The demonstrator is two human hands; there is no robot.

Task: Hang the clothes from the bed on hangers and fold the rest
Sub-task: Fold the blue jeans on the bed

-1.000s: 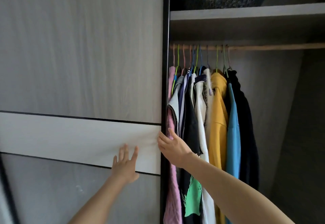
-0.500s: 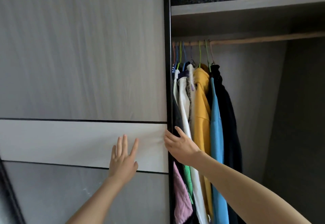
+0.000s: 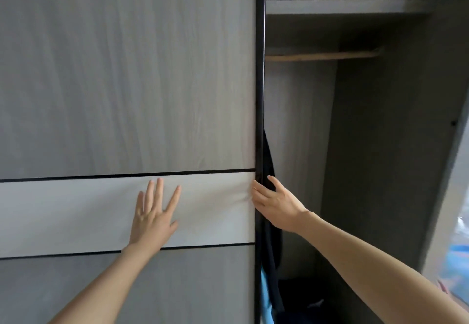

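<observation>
Palm of left hand [image 3: 152, 218] lies flat on the door [image 3: 127, 82], fingers straight and spread. Right hand [image 3: 278, 205] grips the door's black edge between thumb and fingers. In the wardrobe [image 3: 380, 145] at right, dark and blue clothes [image 3: 270, 260] show just behind that edge, below the rail [image 3: 322, 55].
</observation>
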